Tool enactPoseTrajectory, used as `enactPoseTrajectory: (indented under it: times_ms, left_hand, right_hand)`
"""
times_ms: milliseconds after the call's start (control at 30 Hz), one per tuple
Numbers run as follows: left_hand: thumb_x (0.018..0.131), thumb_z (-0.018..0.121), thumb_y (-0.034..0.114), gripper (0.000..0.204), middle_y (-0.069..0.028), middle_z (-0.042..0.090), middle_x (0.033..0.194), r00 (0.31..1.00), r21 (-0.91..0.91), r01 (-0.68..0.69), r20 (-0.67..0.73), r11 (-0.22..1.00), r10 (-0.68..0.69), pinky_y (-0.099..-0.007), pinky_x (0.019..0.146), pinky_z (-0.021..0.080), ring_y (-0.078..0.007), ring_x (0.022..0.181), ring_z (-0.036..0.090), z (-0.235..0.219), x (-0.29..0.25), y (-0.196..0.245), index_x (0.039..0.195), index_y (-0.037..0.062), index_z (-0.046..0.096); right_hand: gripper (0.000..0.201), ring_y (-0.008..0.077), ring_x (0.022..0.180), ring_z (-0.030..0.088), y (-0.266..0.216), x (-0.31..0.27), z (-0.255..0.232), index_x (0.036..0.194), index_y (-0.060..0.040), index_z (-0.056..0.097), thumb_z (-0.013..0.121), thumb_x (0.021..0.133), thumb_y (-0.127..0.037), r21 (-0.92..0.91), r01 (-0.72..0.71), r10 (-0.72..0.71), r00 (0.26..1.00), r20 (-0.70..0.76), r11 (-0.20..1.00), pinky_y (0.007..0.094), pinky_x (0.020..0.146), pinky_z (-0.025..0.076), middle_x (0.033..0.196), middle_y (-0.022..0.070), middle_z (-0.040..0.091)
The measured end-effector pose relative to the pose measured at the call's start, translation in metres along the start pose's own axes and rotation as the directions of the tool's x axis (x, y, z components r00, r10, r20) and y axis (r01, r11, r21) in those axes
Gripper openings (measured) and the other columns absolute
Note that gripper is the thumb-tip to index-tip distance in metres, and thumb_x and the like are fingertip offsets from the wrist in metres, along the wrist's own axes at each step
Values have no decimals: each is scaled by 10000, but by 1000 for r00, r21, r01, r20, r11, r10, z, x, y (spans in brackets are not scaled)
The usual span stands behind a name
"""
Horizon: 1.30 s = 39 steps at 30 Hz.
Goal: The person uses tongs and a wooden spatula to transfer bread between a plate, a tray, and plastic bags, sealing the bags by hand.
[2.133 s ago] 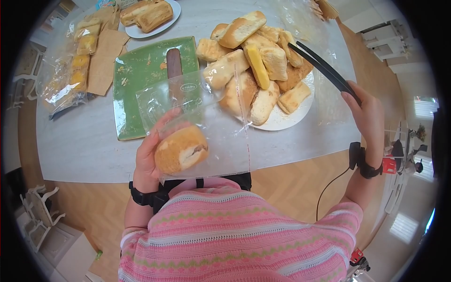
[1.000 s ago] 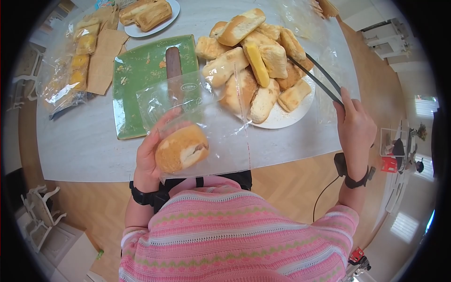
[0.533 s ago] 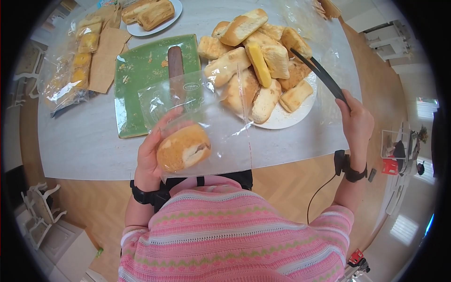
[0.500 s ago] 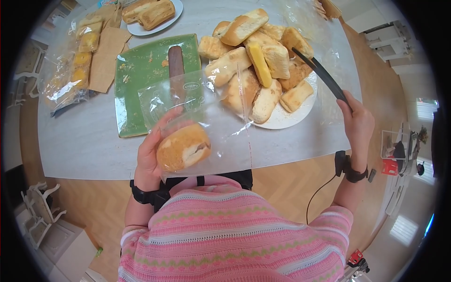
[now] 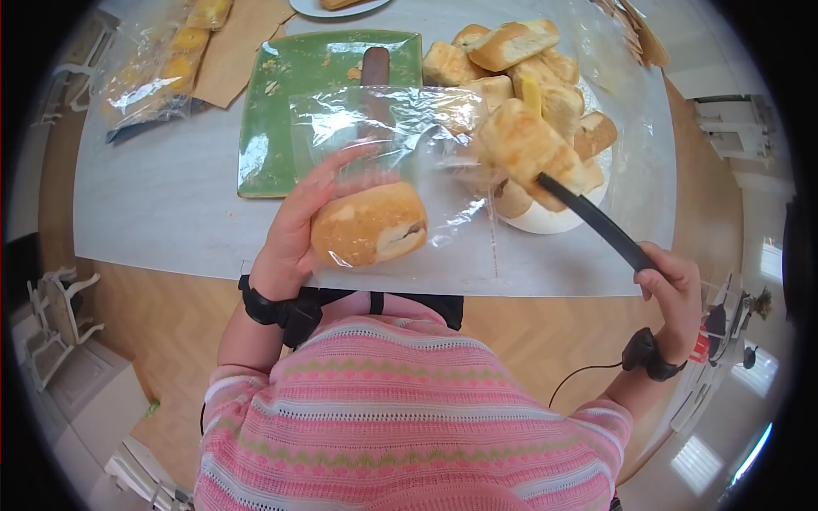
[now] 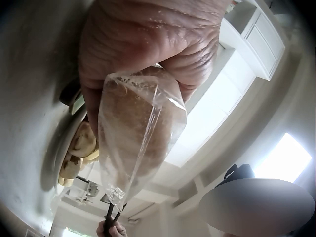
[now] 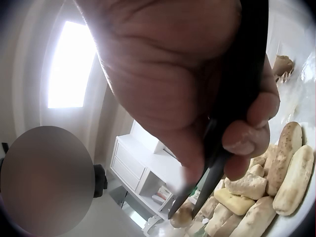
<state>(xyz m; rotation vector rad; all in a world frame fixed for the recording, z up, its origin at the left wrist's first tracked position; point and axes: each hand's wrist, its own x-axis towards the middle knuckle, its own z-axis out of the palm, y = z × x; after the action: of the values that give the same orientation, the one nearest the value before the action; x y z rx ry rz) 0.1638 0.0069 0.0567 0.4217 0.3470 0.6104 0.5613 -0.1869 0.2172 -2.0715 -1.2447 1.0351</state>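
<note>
My left hand [image 5: 288, 234] holds a clear plastic bag [image 5: 464, 213] with a golden bread roll [image 5: 366, 226] inside it. In the left wrist view the bag [image 6: 143, 143] hangs from between fingers and thumb, the roll dim through the film. Black tongs [image 5: 601, 226] are gripped in my right hand [image 5: 673, 285]. Their tips pinch a pale, browned piece of bread [image 5: 528, 145], raised in front of the pile and overlapping the bag's right side in the head view. Behind it, several bread pieces [image 5: 515, 44] are heaped on a white plate [image 5: 550, 223].
A green square plate [image 5: 273, 128] with crumbs lies behind the bag, a flat brown bar [image 5: 375, 66] on it. Bagged yellow-topped buns [image 5: 183, 68] and brown paper [image 5: 234, 60] lie at the left. Another white plate [image 5: 341, 12] is at the back.
The tongs have taken a piece of bread from the right of the pile and carried it left and nearer. The head view has shifted; my left hand still holds the bag.
</note>
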Motion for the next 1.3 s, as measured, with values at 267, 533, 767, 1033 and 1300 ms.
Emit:
enactPoseTrajectory:
  times_ms: [267, 533, 767, 1033, 1300]
  left_hand:
    - [1007, 562, 291, 655, -282, 508, 1415, 993, 38, -105, -51, 994, 107, -463, 1086, 466, -359, 1316, 533, -11, -6, 3, 1540, 48, 268]
    - [1004, 562, 383, 738, -239, 419, 1486, 987, 120, -141, -57, 983, 149, -508, 1057, 488, -365, 1304, 536, -16, -5, 5, 1596, 151, 189]
    - [971, 651, 369, 806, -201, 534, 1415, 994, 206, -92, 81, 974, 77, -368, 1047, 497, -251, 1292, 555, -11, -3, 4, 1587, 88, 214]
    - [996, 627, 366, 731, -114, 563, 1379, 976, 111, 83, 190, 990, -103, -317, 1007, 504, -160, 1201, 580, 3, -6, -15, 1579, 92, 281]
    - [1010, 576, 360, 635, -143, 555, 1384, 989, 90, 143, 34, 986, -147, -385, 994, 529, -227, 1166, 622, 4, -17, -21, 1513, 37, 360]
  right_hand:
    - [345, 56, 619, 495, -17, 10, -8, 1127, 58, 711, 762, 830, -110, -19, 2, -1, 1000, 18, 1000, 219, 546, 385, 758, 0, 599]
    - [356, 55, 603, 493, -35, 29, 5, 1114, 59, 719, 775, 819, -131, -46, -65, 74, 971, 227, 997, 222, 530, 395, 721, -3, 590]
    - [342, 46, 593, 485, -54, 51, 20, 1111, 56, 724, 784, 817, -107, -45, -43, 55, 948, 312, 998, 217, 518, 398, 704, -15, 589]
    - [315, 30, 611, 495, -83, 76, 46, 1127, 22, 732, 778, 840, -100, -123, -6, 67, 864, 499, 992, 210, 529, 409, 731, -27, 618]
    - [344, 82, 720, 578, -96, 77, 51, 1149, 31, 703, 777, 855, -133, -217, 178, -26, 826, 562, 960, 259, 674, 487, 786, 46, 671]
